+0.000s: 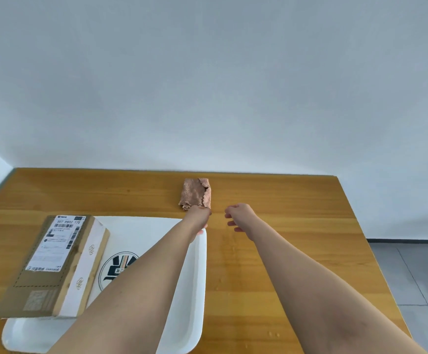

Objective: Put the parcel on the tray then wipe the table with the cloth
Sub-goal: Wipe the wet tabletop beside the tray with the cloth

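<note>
Forearms cross the white tray point(195, 290); parcel point(54, 267) sits on its left side. Left hand point(199, 215) at near edge of cloth point(196, 192) on desk point(284, 251), grip hidden, cannot tell. Right hand point(238, 217) relaxed, holding nothing. Gather cloth fully before wiping

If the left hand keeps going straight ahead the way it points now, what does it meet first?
The crumpled pinkish-brown cloth: the left hand already sits at its near edge, though actual contact is unclear. Behind the cloth lies only bare wooden table.

Parcel point(54, 264) on tray point(190, 290); cloth point(195, 192) behind.
</note>
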